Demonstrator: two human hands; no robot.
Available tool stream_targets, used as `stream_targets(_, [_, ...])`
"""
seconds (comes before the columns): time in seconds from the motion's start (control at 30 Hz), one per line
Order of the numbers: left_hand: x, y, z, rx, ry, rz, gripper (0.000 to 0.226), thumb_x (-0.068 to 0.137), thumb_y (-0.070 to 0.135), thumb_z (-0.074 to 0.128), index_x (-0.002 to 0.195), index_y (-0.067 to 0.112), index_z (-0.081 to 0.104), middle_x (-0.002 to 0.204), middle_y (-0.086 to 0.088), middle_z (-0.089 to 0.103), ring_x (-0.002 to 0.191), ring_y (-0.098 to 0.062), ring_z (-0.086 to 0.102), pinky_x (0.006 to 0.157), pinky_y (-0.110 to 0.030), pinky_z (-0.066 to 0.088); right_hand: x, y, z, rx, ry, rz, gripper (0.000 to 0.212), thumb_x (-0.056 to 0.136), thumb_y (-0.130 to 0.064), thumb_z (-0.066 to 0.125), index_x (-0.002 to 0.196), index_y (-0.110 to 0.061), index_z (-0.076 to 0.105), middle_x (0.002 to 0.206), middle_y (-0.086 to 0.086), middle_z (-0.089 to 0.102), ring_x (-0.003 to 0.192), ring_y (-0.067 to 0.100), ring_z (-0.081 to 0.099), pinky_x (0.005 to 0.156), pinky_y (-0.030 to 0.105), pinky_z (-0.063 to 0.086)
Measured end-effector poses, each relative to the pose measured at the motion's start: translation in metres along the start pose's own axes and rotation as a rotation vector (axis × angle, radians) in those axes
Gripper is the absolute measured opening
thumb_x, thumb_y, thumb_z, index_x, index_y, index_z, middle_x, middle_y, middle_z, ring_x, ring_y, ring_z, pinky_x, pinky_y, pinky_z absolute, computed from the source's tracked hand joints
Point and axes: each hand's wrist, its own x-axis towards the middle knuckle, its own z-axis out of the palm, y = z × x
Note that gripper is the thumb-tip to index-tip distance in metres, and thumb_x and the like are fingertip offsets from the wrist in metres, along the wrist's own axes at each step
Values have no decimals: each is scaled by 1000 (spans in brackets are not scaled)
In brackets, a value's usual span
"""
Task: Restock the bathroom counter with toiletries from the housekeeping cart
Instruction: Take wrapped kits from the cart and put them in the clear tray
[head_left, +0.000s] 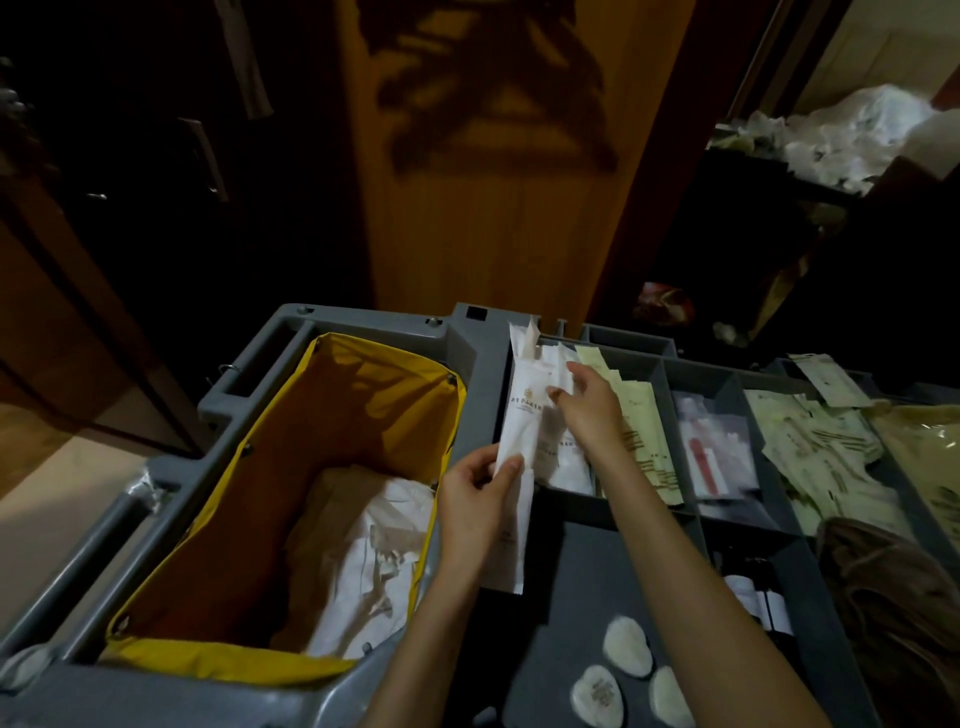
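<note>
My left hand (480, 488) grips a few long white toiletry packets (524, 415) by their middle, just above the left edge of the grey cart tray (483, 364). Their lower ends hang below my fingers. My right hand (589, 410) reaches into the leftmost compartment and pinches the top of another white packet (558, 369) standing there. More white packets (566, 467) lie under my right wrist. Pale yellow packets (647, 431) fill the neighbouring slot.
A yellow laundry bag (332, 364) with white linen (374, 551) hangs open on the cart's left. Clear sachets (717, 452), more yellow packets (821, 457) and a brown cloth (893, 587) lie to the right. Three white heart-shaped soaps (626, 647) sit near me. A wooden door (493, 156) stands ahead.
</note>
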Motion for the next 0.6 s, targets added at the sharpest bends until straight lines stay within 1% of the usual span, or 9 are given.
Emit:
stream_targets(0.13, [1,-2,-1,4,10,12,13,88,8,66,90,20,71,82,0,74,75,-7,69,66,-19,53,-4,-5,14,-239,-45,11,59,96,-24,54,149,-18,30,155,9,30,139,31,34,111,47,34])
stream_targets(0.2, [1,-3,-1,8,23,7,11,88,9,66,93,18,70,84,-2,74,76,-9,69,68,-21,54,-6,-6,20,-318,-36,-5,60,98,-22,51,151,-15,24,156,12,26,142,32,27,111,45,31])
stream_targets(0.27, [2,-4,-2,9,39,7,10,88,10,67,96,15,71,86,-6,74,79,-13,69,72,-26,56,-9,-9,22,-380,-9,-1,60,99,-22,49,151,-15,21,155,13,29,140,32,29,110,45,32])
stream_targets(0.33, [3,-5,-3,8,52,6,10,88,11,67,96,14,71,87,-5,74,83,-18,70,75,-32,56,-11,-9,22,-399,42,-6,57,99,-23,50,150,-18,25,148,12,40,133,33,40,101,45,40])
stream_targets(0.4, [3,-4,-2,-6,61,0,10,88,11,67,91,20,70,84,-1,74,81,-15,70,74,-30,56,-16,-6,19,-371,81,-22,53,97,-26,52,146,-24,33,138,9,51,122,33,51,92,46,47])
stream_targets(0.43, [4,-3,-3,-13,65,-2,12,88,10,67,89,22,70,83,0,74,80,-14,70,74,-30,56,-19,-4,17,-340,88,-36,50,96,-28,53,143,-27,37,132,8,56,116,32,56,90,47,50])
stream_targets(0.5, [4,-4,-3,-17,67,-3,10,88,11,67,91,20,71,84,-2,74,82,-18,70,75,-33,56,-28,2,11,-268,64,-78,45,96,-30,52,140,-25,42,125,7,61,110,31,60,90,45,51])
stream_targets(0.57, [3,-4,-3,-29,64,-8,10,88,10,66,93,17,71,85,-4,74,83,-20,70,75,-34,56,-39,8,2,-248,18,-117,42,100,-27,46,141,-20,44,130,7,60,114,29,58,94,38,47])
stream_targets(0.6, [3,-4,-3,-37,65,-10,10,88,9,66,94,16,71,85,-4,74,82,-19,70,75,-33,55,-43,12,-3,-262,-6,-166,40,102,-22,42,142,-20,45,134,7,58,116,27,57,95,36,45])
